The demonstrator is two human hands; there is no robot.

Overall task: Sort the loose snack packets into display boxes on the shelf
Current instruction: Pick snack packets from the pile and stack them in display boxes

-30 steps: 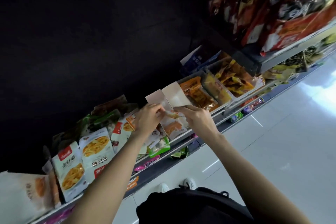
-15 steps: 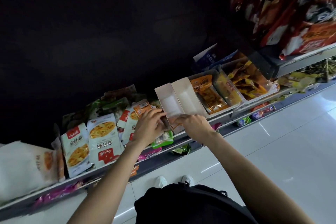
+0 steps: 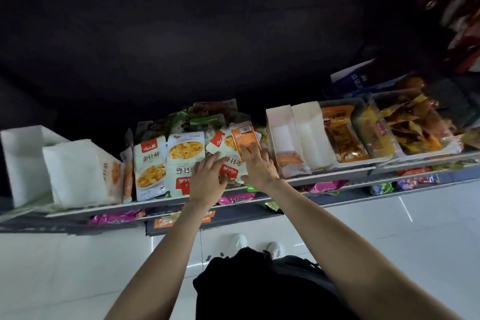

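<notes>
Loose snack packets lie in a heap on the shelf (image 3: 324, 176). Among them are white packets with yellow noodle pictures (image 3: 150, 163) and an orange packet (image 3: 243, 135) on top. My right hand (image 3: 257, 166) lies with straight fingers on the orange packet. My left hand (image 3: 209, 176) rests flat on a white and red packet (image 3: 232, 163) beside it. To the right stand two white display boxes: one (image 3: 281, 132) holds an orange packet at its front, the other (image 3: 310, 132) looks bare inside.
Further right, a box (image 3: 340, 135) of orange packets and a clear tub (image 3: 405, 125) of yellow ones. Two white boxes (image 3: 72, 166) stand at the left. A lower shelf (image 3: 337, 186) with pink and purple packets juts out. My shoes (image 3: 239, 240) stand on white floor tiles.
Both hands have moved left, from the front of the white display box to the heap of loose packets. The view has swung left with them.
</notes>
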